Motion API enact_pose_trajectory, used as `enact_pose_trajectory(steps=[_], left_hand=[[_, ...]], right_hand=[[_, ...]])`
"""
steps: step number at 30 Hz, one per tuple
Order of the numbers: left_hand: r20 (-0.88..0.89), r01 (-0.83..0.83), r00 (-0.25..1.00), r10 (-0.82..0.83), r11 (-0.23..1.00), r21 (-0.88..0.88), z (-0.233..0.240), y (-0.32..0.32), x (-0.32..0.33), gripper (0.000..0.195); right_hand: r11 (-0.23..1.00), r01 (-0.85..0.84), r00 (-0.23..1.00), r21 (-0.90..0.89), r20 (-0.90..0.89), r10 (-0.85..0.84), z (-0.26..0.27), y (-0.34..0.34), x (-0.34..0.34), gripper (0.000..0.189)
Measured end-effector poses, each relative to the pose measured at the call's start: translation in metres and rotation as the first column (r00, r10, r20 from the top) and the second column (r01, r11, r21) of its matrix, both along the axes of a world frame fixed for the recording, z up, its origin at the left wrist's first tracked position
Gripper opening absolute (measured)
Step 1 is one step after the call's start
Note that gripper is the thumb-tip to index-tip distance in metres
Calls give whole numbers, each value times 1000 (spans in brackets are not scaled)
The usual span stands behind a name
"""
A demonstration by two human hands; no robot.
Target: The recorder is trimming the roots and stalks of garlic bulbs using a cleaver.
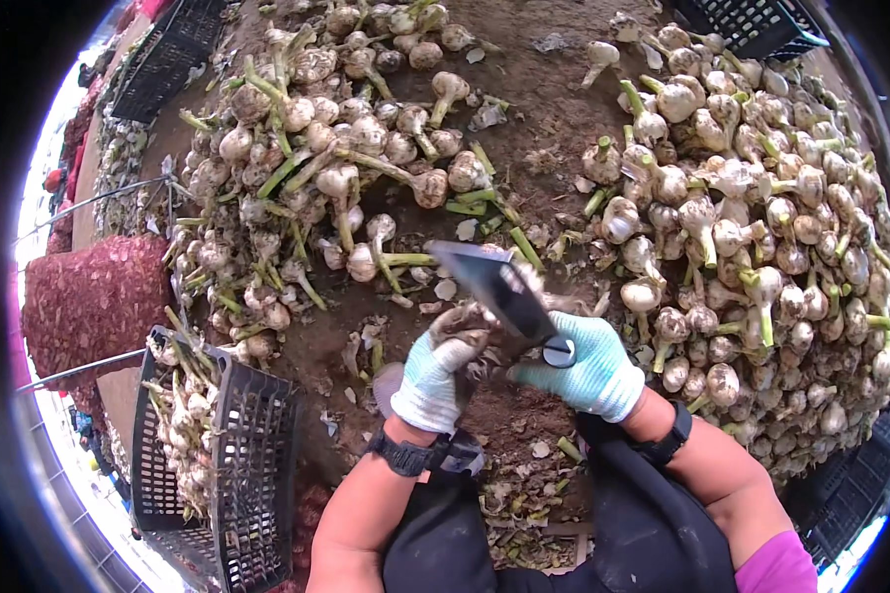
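My right hand [593, 367], in a pale green and white knit glove, grips a wide-bladed knife [500, 289]. Its dark, blurred blade slants up and to the left, and the pale round end of the handle faces me. Close beside it, my left hand [430, 378], gloved alike with soiled fingertips, is closed around a garlic bulb that the blade and fingers largely hide. Below both hands, peelings and cut stems litter the ground between my knees. Untrimmed garlic [341, 181] with long stems lies ahead to the left. A large heap of short-stemmed garlic bulbs [734, 237] is on the right.
A black plastic crate [256, 459] with garlic stands at lower left, near a full red mesh sack [96, 311]. More black crates are at upper left [167, 59], upper right [756, 26] and lower right [853, 482]. Loose cut stems [526, 248] lie on the brown ground.
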State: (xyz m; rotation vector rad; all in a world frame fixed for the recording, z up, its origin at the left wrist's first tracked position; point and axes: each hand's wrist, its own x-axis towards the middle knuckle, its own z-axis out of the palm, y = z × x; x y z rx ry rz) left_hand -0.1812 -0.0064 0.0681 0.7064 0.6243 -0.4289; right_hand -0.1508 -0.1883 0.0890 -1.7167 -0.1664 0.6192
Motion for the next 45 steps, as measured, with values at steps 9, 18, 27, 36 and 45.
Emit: enact_pose_trajectory(steps=[9,18,27,36,45], left_hand=[[53,55,933,-355,286,957,-22,21,22,30],[-427,233,844,325,495,837,-87,119,90,65],[263,-96,958,-118,730,677,-20,59,52,62],[-6,-29,1000,31,982,187,25,-7,18,28],[139,112,966,-217,839,533,20,-7,-1,32]], right_hand=[[907,418,853,-51,-322,-411,-11,-29,18,22],[888,454,830,-69,-331,-450,-12,-36,21,20],[944,292,956,-156,68,-285,-11,-38,10,24],[825,-50,631,-563,623,463,16,-3,-5,33],[905,-44,693,-422,640,332,-8,-2,-6,38]])
